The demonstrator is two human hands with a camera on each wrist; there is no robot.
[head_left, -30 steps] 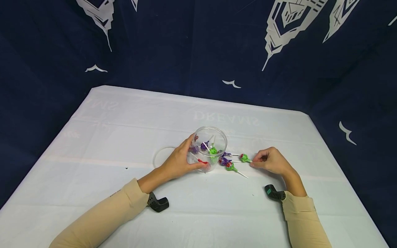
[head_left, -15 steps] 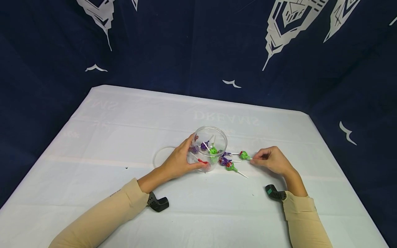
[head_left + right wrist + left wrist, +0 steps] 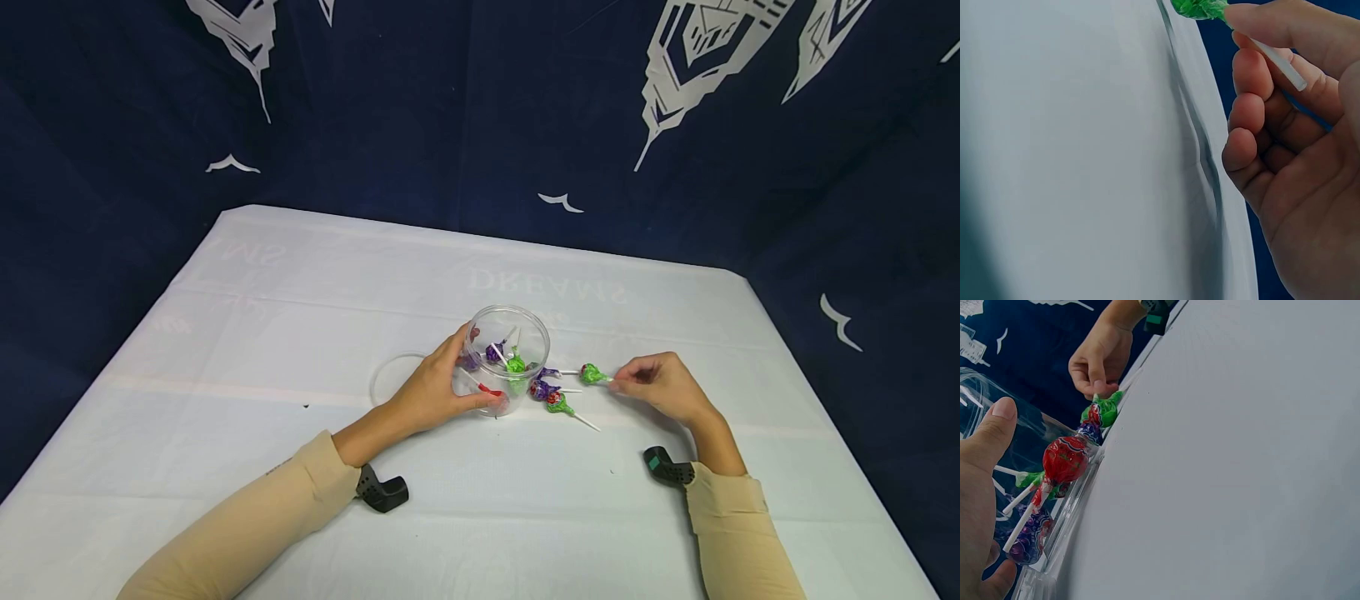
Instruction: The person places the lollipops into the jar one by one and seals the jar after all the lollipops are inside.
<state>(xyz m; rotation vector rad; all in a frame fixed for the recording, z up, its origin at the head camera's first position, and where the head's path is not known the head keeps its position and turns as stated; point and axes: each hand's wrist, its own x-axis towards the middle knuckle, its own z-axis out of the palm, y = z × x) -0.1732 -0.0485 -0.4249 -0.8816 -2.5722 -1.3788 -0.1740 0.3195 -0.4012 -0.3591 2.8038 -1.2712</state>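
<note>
A clear plastic jar (image 3: 508,358) stands mid-table with several wrapped lollipops inside, red, green and purple. My left hand (image 3: 435,387) grips its left side, thumb low on the front; in the left wrist view the thumb (image 3: 988,440) lies against the jar wall (image 3: 1054,550) beside a red lollipop (image 3: 1065,459). My right hand (image 3: 654,385) pinches the white stick (image 3: 1277,61) of a green lollipop (image 3: 592,374), held just above the cloth right of the jar. Its green wrapper (image 3: 1199,7) shows at the top of the right wrist view.
Two more lollipops, purple (image 3: 542,388) and green (image 3: 557,403), lie on the white tablecloth (image 3: 300,317) between jar and right hand. The jar's clear lid (image 3: 392,379) lies left of the jar. A dark blue patterned cloth (image 3: 450,100) hangs behind the table.
My right hand has lifted the green lollipop slightly up off the cloth. The left hand and jar have stayed still.
</note>
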